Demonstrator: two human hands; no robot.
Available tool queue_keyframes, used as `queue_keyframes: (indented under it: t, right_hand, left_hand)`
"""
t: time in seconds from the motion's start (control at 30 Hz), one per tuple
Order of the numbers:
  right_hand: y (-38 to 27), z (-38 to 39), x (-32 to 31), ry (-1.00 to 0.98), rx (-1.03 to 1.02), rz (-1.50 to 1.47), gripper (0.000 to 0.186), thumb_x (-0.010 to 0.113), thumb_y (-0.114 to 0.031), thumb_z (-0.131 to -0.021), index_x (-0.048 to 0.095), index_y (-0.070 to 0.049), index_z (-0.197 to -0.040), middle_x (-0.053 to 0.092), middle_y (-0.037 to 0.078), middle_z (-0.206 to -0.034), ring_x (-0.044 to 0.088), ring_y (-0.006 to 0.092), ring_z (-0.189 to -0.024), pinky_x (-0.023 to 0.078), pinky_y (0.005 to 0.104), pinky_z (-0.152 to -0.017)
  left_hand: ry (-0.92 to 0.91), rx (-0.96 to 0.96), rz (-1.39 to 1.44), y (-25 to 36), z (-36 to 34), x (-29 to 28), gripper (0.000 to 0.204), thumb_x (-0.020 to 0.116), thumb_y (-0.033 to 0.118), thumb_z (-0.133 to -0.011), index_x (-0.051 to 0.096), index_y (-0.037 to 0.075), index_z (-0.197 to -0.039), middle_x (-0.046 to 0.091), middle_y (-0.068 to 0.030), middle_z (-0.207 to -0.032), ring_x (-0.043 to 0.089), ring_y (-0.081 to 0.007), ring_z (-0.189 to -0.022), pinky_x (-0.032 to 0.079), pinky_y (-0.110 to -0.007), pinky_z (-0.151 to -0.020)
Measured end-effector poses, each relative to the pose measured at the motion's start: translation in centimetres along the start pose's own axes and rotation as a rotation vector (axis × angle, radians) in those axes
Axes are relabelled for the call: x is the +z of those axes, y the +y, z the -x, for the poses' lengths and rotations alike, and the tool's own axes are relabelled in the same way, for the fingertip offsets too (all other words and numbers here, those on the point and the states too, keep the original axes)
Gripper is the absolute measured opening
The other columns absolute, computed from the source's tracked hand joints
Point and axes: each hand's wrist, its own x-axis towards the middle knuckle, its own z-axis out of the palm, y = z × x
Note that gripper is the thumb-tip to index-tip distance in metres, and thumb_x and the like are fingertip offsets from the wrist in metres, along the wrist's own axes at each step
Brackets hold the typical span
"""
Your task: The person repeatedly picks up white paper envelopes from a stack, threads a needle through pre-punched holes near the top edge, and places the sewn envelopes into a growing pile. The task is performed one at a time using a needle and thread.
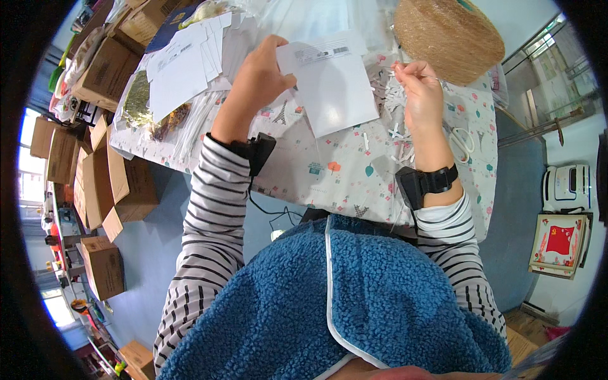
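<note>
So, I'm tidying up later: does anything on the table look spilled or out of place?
Yes: small white strips lie strewn on the tablecloth near the right hand, some crossing, so that patch looks untidy.

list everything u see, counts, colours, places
rectangular labelled sheet: one, white, upper centre
flat rectangular sheets: several, white, upper left
rounded fibre spool: one, tan, upper right
short strips: many, white, near spool
loop-handled scissors: one, white-handled, right
printed tablecloth: one, mainly white, centre
cardboard boxes: several, brown, left
boxy machine: one, white, right
bordered panel: one, red-centred, below machine
fleecy garment: one, blue, bottom
striped sleeves: two, black-and-white, forearms
strapped devices: two, black, wrists
left hand: one, bare, gripping labelled sheet
right hand: one, bare, beside strips
</note>
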Motion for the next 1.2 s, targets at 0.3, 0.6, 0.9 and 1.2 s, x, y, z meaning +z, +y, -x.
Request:
queue_keyframes:
  t: [0.3, 0.6, 0.9, 1.2]
  right_hand:
    - [0.2, -0.3, -0.1, 0.020, -0.005, 0.020, 0.012, 0.064, 0.005, -0.089, 0.059, -0.003, -0.082, 0.066, 0.008, -0.092, 0.065, 0.0202, -0.096, 0.048, 0.0341, -0.097]
    - [0.3, 0.0, -0.1, 0.006, 0.003, 0.016, 0.011, 0.064, 0.005, -0.090, 0.060, -0.004, -0.085, 0.066, 0.009, -0.095, 0.064, 0.0201, -0.099, 0.047, 0.0329, -0.097]
    - [0.9, -0.1, 0.0, 0.035, 0.051, -0.018, 0.014, 0.064, 0.006, -0.092, 0.060, -0.006, -0.085, 0.068, 0.009, -0.099, 0.066, 0.0199, -0.103, 0.048, 0.0316, -0.098]
    - [0.6, 0.0, 0.2, 0.120, 0.001, 0.041, 0.012, 0.065, 0.003, -0.092, 0.061, -0.005, -0.084, 0.066, 0.005, -0.094, 0.068, 0.0162, -0.100, 0.051, 0.0282, -0.093]
  left_hand:
    - [-0.279, -0.024, -0.021, -1.9, -6.0, 2.5, 0.051, 0.079, 0.010, -0.068, 0.064, -0.005, -0.113, 0.070, -0.0182, -0.090, 0.068, -0.0255, -0.077, 0.054, -0.036, -0.074]
    - [-0.192, 0.003, 0.030, -1.4, -5.6, 1.2, 0.055, 0.079, 0.008, -0.066, 0.065, -0.002, -0.118, 0.071, -0.0174, -0.094, 0.069, -0.0249, -0.081, 0.054, -0.035, -0.072]
    - [-0.161, -0.134, 0.480, 2.0, -4.5, 1.6, 0.061, 0.075, 0.005, -0.072, 0.057, -0.003, -0.130, 0.069, -0.0186, -0.106, 0.072, -0.0224, -0.083, 0.055, -0.032, -0.068]
    - [-0.374, -0.263, 1.368, 4.6, -2.7, 4.4, 0.057, 0.060, 0.007, -0.093, 0.039, -0.008, -0.144, 0.057, -0.0167, -0.135, 0.059, -0.0245, -0.120, 0.050, -0.039, -0.100]
